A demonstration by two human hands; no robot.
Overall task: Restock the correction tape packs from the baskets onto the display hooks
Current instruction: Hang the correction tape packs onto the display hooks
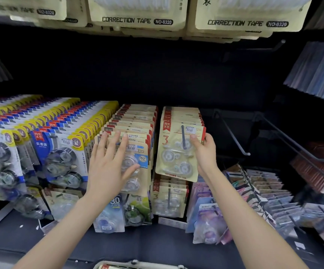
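Rows of correction tape packs [134, 123] hang on display hooks [183, 136].

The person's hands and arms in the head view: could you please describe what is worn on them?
Nothing is worn. The left hand and right hand are bare, without gloves, rings or a watch showing. The left arm and right arm are bare too, with no sleeve in view.

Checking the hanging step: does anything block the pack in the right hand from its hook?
Nothing visible does. The pack held by the right hand already has the hook through its top; only the row of same packs hangs behind it. The left hand rests on the neighbouring row.
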